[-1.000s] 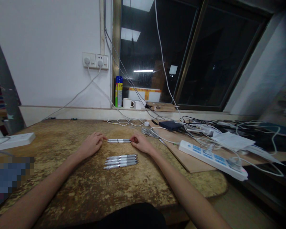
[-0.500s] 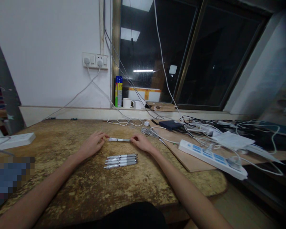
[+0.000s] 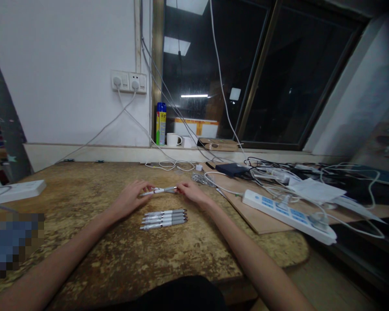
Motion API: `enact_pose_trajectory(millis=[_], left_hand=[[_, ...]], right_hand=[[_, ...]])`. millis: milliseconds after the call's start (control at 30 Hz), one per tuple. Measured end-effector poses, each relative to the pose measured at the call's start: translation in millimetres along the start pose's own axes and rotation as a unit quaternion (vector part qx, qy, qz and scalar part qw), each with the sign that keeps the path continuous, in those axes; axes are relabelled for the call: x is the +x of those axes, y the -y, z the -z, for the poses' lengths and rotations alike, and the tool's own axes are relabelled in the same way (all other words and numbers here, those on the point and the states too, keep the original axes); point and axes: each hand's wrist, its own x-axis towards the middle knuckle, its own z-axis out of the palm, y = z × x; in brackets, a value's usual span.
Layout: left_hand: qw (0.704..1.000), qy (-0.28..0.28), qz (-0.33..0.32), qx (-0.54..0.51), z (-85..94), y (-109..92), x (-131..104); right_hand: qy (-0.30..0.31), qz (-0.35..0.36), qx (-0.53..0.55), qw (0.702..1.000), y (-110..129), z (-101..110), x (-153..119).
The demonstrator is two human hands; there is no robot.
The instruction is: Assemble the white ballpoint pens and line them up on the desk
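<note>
A single head-worn camera looks from above the near edge of the bench (image 3: 194, 252), facing forward and down. The left hand (image 3: 131, 197) registers at 8 o'clock, the right hand (image 3: 192, 191) at 6, both mid-range; the window (image 3: 240, 65) lies farther, at 1.

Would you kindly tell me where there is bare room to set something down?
Bare wood shows on the table between the row of pens and the near edge, and between the white strip and the left hand. The right side is crowded with cables, papers and a power strip.
</note>
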Motion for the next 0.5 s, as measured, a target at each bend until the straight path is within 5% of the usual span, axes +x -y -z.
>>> enact_pose_trajectory(millis=[233,500], left_hand=[[0.999,-0.026,-0.020,0.005,2.2,4,1],[0.996,-0.048,-0.066,0.027,7.4,-12,3]], right_hand=[[0.007,0.064,-0.099,0.993,-3,-6,-4],[-0.010,0.190,-0.340,0.921,10,-13,-18]])
